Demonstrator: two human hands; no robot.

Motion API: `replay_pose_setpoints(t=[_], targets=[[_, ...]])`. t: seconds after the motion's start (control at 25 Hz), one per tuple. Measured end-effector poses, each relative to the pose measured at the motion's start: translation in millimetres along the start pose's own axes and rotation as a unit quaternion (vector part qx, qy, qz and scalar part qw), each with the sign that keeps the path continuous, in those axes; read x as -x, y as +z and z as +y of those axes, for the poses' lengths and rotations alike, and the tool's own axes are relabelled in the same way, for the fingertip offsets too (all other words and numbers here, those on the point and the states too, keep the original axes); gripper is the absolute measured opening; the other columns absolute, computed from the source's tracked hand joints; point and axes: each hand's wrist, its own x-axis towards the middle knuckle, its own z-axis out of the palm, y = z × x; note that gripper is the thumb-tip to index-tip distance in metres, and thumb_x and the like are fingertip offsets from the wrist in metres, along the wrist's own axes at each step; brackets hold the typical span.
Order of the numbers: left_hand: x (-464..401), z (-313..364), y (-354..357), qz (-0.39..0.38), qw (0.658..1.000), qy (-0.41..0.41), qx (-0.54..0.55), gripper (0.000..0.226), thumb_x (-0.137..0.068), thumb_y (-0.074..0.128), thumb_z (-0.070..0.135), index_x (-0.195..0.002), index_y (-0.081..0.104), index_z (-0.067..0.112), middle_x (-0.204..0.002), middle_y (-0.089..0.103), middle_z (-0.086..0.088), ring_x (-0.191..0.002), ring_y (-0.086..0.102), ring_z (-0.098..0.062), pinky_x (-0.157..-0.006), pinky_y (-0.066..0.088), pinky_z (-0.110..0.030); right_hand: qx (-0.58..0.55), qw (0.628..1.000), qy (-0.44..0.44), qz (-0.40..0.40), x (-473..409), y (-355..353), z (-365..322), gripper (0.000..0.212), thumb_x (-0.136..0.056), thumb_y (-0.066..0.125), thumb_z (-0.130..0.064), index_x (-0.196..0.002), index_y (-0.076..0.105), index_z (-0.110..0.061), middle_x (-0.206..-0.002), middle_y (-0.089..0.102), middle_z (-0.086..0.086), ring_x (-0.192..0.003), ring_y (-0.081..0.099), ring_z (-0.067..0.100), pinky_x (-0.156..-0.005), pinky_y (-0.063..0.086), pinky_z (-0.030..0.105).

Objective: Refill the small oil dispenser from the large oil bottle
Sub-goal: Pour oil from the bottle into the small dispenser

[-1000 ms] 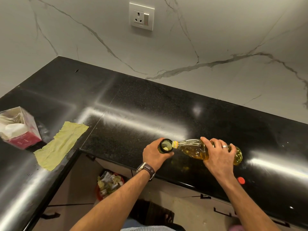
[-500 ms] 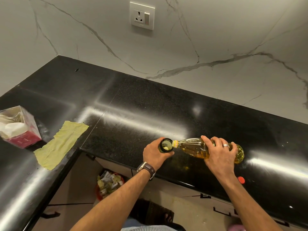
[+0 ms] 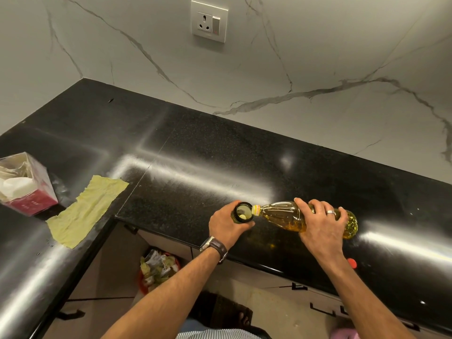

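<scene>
The small oil dispenser [image 3: 242,213] is dark glass with an open round mouth, standing on the black counter [image 3: 186,152] near its front edge. My left hand [image 3: 226,225] is wrapped around its body. The large oil bottle [image 3: 283,215], clear plastic with yellow oil and a yellow neck ring, lies tipped almost level, its mouth at the dispenser's rim. My right hand [image 3: 320,225] grips the bottle's rear half from above. Pale oil shows inside the dispenser's mouth.
A red bottle cap [image 3: 351,263] lies on the counter by my right wrist. A yellow-green cloth [image 3: 85,210] and a pink tissue box [image 3: 24,184] sit at the left. A bin with wrappers [image 3: 157,267] stands on the floor below. A wall socket [image 3: 209,24] is above.
The bottle's rear end has shifted slightly to the right and up with my right hand. My left hand and the dispenser have stayed in place.
</scene>
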Motion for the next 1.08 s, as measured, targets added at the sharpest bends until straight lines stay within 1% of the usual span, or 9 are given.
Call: replay_pose_setpoints(t=[0.2, 0.52, 0.8, 1.08], targets=[[0.1, 0.4, -0.5, 0.0, 1.0, 0.002, 0.002, 0.064, -0.07, 0.089, 0.05, -0.127, 0.066, 0.034, -0.117, 0.073, 0.015, -0.11, 0.065, -0.003, -0.097, 0.057, -0.035, 0.003, 1.0, -0.005, 0.008, -0.5, -1.4, -0.4, 0.09, -0.064, 0.096, -0.033, -0.144, 0.055, -0.031, -0.13, 0.065, 0.013, -0.125, 0.058, 0.037, -0.106, 0.036, 0.069], [0.3, 1.1, -0.8, 0.004, 1.0, 0.001, 0.001, 0.066, -0.071, 0.09, 0.048, -0.129, 0.067, 0.03, -0.119, 0.073, 0.011, -0.112, 0.065, -0.007, -0.099, 0.056, -0.034, 0.014, 1.0, -0.004, 0.001, -1.1, -2.1, 0.1, 0.093, -0.064, 0.097, -0.033, -0.145, 0.053, -0.033, -0.131, 0.064, 0.011, -0.126, 0.057, 0.035, -0.107, 0.035, 0.068], [0.5, 0.1, -0.7, 0.002, 1.0, 0.002, 0.0, 0.064, -0.069, 0.089, 0.052, -0.126, 0.067, 0.033, -0.116, 0.073, 0.015, -0.109, 0.065, -0.003, -0.096, 0.057, -0.033, 0.028, 1.0, -0.005, 0.002, -1.7, -1.5, 0.6, 0.091, -0.067, 0.095, -0.036, -0.146, 0.049, -0.034, -0.133, 0.063, 0.01, -0.127, 0.055, 0.034, -0.107, 0.034, 0.067], [1.0, 2.5, -2.0, 0.006, 1.0, 0.009, 0.002, 0.061, -0.07, 0.09, 0.047, -0.125, 0.067, 0.033, -0.115, 0.074, 0.014, -0.106, 0.064, -0.002, -0.096, 0.056, -0.029, 0.028, 1.0, -0.005, 0.002, -1.9, -1.3, 0.7, 0.093, -0.066, 0.095, -0.035, -0.146, 0.049, -0.034, -0.133, 0.062, 0.011, -0.127, 0.055, 0.034, -0.107, 0.034, 0.068]])
